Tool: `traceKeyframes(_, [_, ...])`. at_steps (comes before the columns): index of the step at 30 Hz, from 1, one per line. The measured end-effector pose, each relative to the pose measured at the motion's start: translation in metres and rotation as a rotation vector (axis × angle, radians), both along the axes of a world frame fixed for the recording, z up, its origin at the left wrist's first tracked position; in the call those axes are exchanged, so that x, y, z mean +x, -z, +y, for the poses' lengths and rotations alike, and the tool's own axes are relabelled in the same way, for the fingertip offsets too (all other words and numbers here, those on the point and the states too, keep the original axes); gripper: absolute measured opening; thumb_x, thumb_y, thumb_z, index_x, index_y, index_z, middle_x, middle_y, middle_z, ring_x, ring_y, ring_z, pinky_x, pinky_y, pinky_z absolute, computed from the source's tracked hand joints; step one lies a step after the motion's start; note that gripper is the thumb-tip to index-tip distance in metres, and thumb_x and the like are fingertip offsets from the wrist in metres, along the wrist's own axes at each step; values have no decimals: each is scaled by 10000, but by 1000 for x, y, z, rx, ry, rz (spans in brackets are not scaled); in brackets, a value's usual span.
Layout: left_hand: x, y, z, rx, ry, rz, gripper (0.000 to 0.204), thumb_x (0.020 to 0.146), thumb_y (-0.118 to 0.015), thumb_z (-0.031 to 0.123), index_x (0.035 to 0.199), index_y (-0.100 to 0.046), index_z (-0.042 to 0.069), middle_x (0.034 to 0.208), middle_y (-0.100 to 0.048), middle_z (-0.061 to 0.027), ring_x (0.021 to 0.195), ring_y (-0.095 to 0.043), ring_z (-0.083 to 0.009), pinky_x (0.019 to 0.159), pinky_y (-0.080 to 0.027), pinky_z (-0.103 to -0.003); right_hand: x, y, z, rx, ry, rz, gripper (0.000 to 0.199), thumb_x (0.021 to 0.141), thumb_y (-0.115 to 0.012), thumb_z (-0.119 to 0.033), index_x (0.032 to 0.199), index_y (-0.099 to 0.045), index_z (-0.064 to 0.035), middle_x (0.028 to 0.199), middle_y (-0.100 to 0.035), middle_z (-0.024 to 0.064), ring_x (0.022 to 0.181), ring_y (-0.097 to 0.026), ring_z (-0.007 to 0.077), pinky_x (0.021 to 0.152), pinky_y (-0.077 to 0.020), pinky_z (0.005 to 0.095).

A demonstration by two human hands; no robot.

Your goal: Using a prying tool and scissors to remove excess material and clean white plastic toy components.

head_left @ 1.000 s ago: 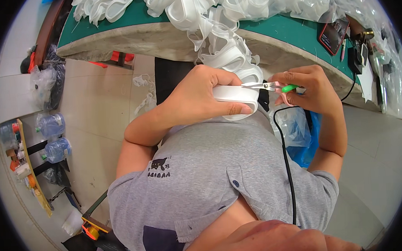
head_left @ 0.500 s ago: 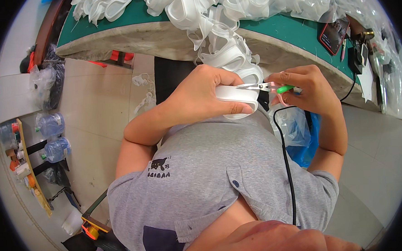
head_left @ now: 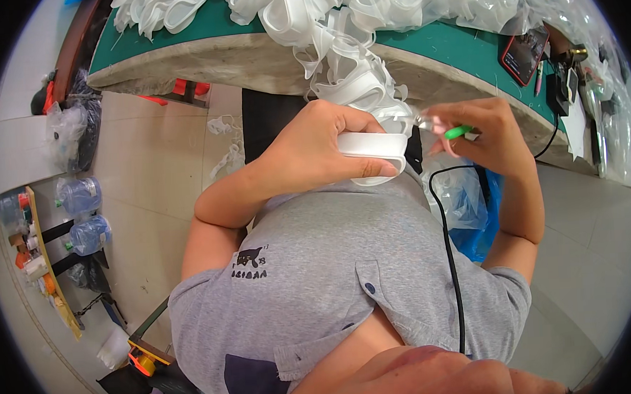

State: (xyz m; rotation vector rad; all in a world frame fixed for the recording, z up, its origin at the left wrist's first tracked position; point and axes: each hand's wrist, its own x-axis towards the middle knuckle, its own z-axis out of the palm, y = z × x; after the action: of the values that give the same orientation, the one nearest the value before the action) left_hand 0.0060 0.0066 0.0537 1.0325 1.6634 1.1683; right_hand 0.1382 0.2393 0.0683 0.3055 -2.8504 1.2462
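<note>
My left hand [head_left: 327, 141] is closed around a white looped strap piece [head_left: 373, 147], thumb along its lower edge and fingers behind the upper one. It looks like a shoe upper, though I cannot be sure. To its right, my right hand [head_left: 480, 131] holds small scissors [head_left: 457, 131] with a green part and pinkish handles; their blades are blurred and apart from the white piece. A chain of similar white pieces [head_left: 356, 88] hangs off the table edge just beyond my hands.
The green-topped table [head_left: 422, 45] bears a heap of white pieces [head_left: 288, 13] and clear plastic bags [head_left: 480, 3]. At its right lie a phone [head_left: 524, 56] and a black box with a cable [head_left: 558, 95]. White scraps [head_left: 226, 159] litter the floor. Wrapped water bottles [head_left: 89, 234] stand left.
My right hand has drawn the scissors up and to the right, off the white piece. My left hand keeps its hold almost unmoved.
</note>
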Motion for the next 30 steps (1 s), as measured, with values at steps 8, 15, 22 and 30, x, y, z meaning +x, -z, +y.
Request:
traceKeyframes(8, [0, -4, 0, -11, -8, -82, 320, 719, -793, 260, 904, -689, 21, 778, -662, -41, 697, -582, -77, 640, -455, -227, -19, 4, 22, 111, 418, -16, 58, 809, -630, -24, 823, -576, -7, 671, -663, 65, 543, -526, 76, 534, -410, 226])
traceKeyframes(15, [-2, 1, 6, 70, -79, -471, 306, 820, -717, 233, 986, -661, -18, 877, -675, -39, 765, -607, -73, 703, -474, -218, -38, 29, 77, 339, 551, -162, 210, 819, -653, -95, 997, -606, 7, 713, -657, 104, 623, -582, 129, 595, -446, 263])
traceKeyframes(22, [-13, 31, 15, 234, -166, -926, 315, 900, -607, 187, 1159, -556, 16, 988, -644, -34, 869, -621, -96, 785, -499, -246, -37, 28, 52, 22, 580, -61, 332, 841, -681, -192, 1100, -606, 3, 845, -654, 38, 771, -585, 98, 688, -453, 259])
traceKeyframes(30, [-9, 49, 18, 492, -335, -1178, 323, 943, -527, 153, 1250, -479, 61, 1115, -603, -49, 1021, -591, -147, 925, -479, -333, -27, 19, -32, -719, 351, -156, 355, 908, -603, -244, 1155, -564, 7, 922, -602, -25, 705, -480, 9, 575, -349, 141])
